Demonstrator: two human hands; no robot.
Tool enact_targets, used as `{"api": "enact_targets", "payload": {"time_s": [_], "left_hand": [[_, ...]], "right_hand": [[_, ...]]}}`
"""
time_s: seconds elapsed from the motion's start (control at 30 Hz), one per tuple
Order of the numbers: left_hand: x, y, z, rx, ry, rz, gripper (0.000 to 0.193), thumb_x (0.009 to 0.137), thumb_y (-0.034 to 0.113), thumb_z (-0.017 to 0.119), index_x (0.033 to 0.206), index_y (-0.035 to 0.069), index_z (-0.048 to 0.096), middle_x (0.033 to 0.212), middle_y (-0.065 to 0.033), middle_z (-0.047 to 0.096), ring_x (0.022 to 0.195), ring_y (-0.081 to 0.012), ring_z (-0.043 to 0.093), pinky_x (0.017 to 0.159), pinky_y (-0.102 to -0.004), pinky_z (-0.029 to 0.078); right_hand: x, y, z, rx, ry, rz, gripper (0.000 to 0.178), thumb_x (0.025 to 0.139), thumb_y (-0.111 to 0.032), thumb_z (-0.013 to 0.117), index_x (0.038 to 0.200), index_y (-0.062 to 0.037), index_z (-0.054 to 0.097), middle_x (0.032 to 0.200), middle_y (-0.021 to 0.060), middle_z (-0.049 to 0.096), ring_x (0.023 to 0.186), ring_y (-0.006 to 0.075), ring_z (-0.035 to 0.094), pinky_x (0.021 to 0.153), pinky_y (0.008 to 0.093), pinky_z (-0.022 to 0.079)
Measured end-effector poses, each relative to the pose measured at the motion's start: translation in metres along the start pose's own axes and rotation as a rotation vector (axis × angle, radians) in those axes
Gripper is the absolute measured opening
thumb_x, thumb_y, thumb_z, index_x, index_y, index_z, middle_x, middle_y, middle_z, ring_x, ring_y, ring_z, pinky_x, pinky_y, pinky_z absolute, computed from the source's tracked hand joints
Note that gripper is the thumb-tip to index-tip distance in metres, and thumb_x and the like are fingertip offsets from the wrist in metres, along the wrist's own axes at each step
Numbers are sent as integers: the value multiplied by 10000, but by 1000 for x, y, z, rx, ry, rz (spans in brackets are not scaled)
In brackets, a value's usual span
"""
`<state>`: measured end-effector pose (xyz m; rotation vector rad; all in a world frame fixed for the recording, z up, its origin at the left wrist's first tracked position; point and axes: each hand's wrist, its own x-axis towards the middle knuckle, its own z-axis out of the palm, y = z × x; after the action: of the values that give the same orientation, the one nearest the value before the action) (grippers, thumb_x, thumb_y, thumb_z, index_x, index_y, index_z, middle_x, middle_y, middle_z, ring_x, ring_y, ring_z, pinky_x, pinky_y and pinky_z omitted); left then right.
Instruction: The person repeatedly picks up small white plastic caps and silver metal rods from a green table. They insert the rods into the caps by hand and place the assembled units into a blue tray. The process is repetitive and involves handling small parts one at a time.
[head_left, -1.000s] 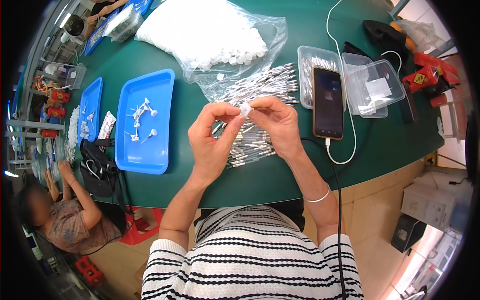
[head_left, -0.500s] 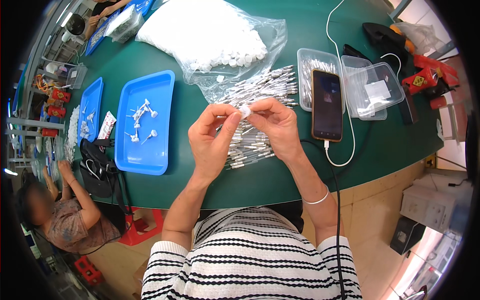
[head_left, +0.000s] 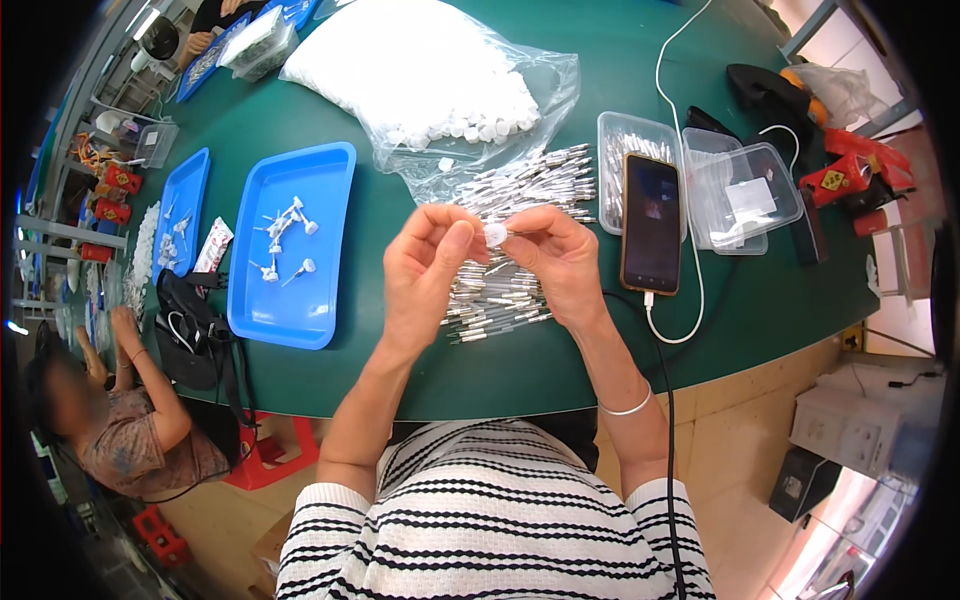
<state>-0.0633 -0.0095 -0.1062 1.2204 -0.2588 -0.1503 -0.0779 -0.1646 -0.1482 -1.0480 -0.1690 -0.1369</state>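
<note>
A small round white plastic cap [head_left: 495,234] is pinched between my two hands over the table. My left hand [head_left: 430,270] closes thumb and forefinger on its left side. From the other side, the fingertips of my right hand [head_left: 557,262] press on it too; whether a rod is between them as well is hidden. Under and beyond my hands spreads a heap of thin silvery-white rods [head_left: 500,302]. Farther back lies a large clear bag [head_left: 562,85] full of white caps [head_left: 478,122], some near its mouth. Several capped rods [head_left: 290,225] rest in the blue tray [head_left: 290,325] to the left.
Right of the heap, a phone [head_left: 650,225] on a white cable leans over a clear box [head_left: 610,205] of rods. Clear lids [head_left: 745,195] lie beyond. At left are a second blue tray [head_left: 195,185], a black bag [head_left: 185,335] and a seated co-worker [head_left: 130,430].
The white cap has turned, and its round flat face now shows between my fingertips. Both hands stay pinched in nearly the same place. The view has shifted slightly.
</note>
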Motion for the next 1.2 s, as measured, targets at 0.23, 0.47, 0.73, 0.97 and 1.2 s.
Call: {"api": "enact_targets", "payload": {"time_s": [0.23, 0.47, 0.73, 0.97, 1.2], "left_hand": [[8, 18, -2, 276, -69, -27, 154, 888, 109, 636, 932, -25, 574, 894, -59, 625, 825, -86, 593, 690, -204, 500], [18, 34, -15, 395, -157, -212, 92, 890, 70, 612, 874, -20, 617, 878, -74, 658, 776, -105, 614, 738, -246, 514], [18, 22, -22, 109, -192, -224, 97, 888, 63, 626, 883, -32, 608, 877, -90, 660, 758, -105, 623, 706, -234, 524], [10, 10, -9, 48, -128, -84, 62, 895, 16, 592, 884, -42, 573, 920, -111, 639, 736, -114, 618, 698, -237, 532], [5, 1, -1, -12, -52, -39, 69, 919, 35, 567, 917, -34, 559, 894, -105, 628, 723, -119, 612, 659, -250, 539]], "right_hand": [[-2, -5, 6, -220, 14, -105, 127, 816, 7, 695, 936, -21, 664, 895, 30, 652, 844, 89, 584, 762, 230, 465], [-2, -2, 3, -411, -3, -174, 120, 813, 4, 692, 920, -45, 671, 902, 22, 655, 846, 96, 578, 763, 240, 452], [-2, -2, 5, -137, -45, -108, 129, 828, 30, 673, 949, -9, 651, 924, 41, 640, 868, 108, 589, 786, 247, 472], [-3, 1, 2, 143, -42, 47, 141, 830, 32, 669, 960, -18, 648, 924, 48, 644, 867, 116, 605, 785, 254, 488], [-3, 2, 1, 229, -41, 101, 150, 823, 43, 671, 957, -23, 650, 924, 47, 647, 862, 110, 607, 769, 249, 489]]}}
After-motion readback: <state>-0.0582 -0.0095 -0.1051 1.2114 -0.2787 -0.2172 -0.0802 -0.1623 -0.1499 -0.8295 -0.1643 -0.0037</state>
